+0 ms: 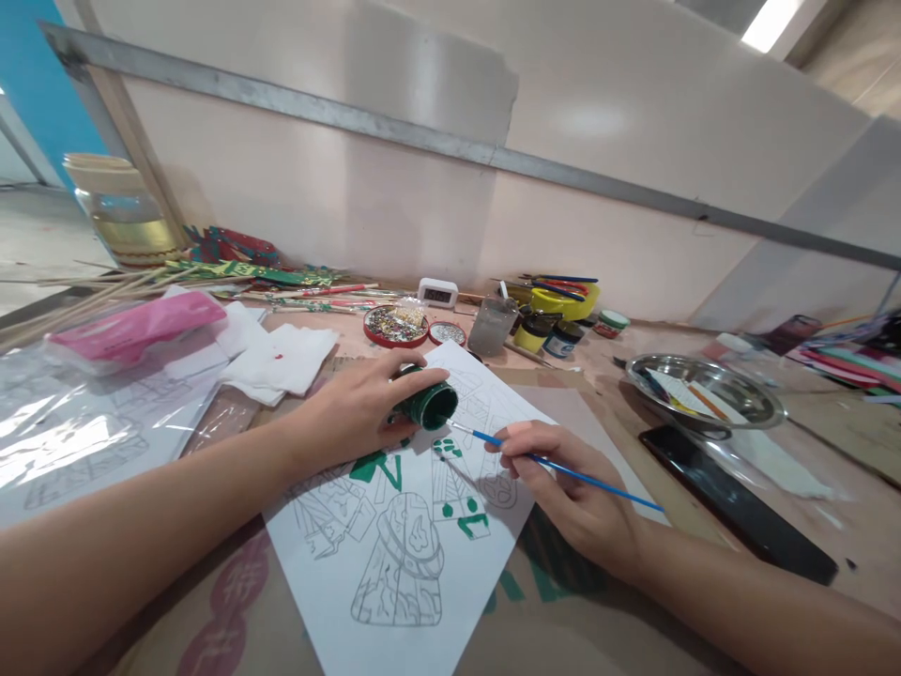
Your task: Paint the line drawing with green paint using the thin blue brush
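My left hand point(384, 394) grips a small jar of green paint point(431, 406), tilted on its side with its mouth towards the right. Between the fingers of my right hand point(556, 469) is a thin paintbrush point(584, 476) with a blue handle. Its bristle end points left, at the mouth of the jar; whether the tip touches the paint is hard to see. Under both hands lies a white sheet of paper point(330, 591) with pencil-like outline drawings. Several patches on it are painted green, near the jar and below the brush.
At the back stand a cup of cloudy water point(493, 324), paint jars point(533, 333), a small digital clock point(437, 293) and a red dish of sequins point(395, 326). A metal bowl point(704, 390) and a black phone point(739, 502) lie right. Left are white tissues point(282, 361) and a pink packet point(141, 329).
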### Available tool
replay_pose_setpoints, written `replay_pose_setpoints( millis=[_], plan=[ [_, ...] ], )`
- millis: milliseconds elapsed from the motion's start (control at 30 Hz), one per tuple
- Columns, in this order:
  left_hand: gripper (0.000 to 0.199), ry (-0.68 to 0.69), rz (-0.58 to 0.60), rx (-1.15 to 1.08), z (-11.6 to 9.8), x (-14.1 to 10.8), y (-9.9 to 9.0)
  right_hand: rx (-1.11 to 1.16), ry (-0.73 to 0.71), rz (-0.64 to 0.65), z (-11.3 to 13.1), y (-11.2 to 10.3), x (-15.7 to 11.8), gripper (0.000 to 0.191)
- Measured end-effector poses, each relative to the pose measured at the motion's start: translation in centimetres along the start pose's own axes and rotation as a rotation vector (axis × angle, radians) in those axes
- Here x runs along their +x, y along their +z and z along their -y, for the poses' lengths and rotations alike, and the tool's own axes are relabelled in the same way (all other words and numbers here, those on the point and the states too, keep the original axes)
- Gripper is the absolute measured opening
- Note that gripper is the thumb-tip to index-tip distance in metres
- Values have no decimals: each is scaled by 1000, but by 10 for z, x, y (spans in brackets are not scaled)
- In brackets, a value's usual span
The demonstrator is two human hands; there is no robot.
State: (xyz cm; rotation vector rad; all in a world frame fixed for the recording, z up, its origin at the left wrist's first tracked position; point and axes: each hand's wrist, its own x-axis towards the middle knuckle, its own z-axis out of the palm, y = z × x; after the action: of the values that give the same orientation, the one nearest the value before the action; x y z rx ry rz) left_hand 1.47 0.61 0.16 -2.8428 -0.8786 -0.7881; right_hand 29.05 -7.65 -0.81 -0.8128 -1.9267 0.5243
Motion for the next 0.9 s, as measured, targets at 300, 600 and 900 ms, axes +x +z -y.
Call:
replay_pose_setpoints(
  millis=[300, 600, 900],
  plan=[
    [61, 31, -12, 34, 1, -2, -1, -165, 123, 122, 3, -3, 3, 25],
    [63, 43, -22, 50, 1, -1, 1, -88, 149, 141, 0, -5, 1, 29],
    [59, -113, 27, -66, 0, 2, -2, 123, -36, 98, 2, -5, -2, 12]
  ],
)
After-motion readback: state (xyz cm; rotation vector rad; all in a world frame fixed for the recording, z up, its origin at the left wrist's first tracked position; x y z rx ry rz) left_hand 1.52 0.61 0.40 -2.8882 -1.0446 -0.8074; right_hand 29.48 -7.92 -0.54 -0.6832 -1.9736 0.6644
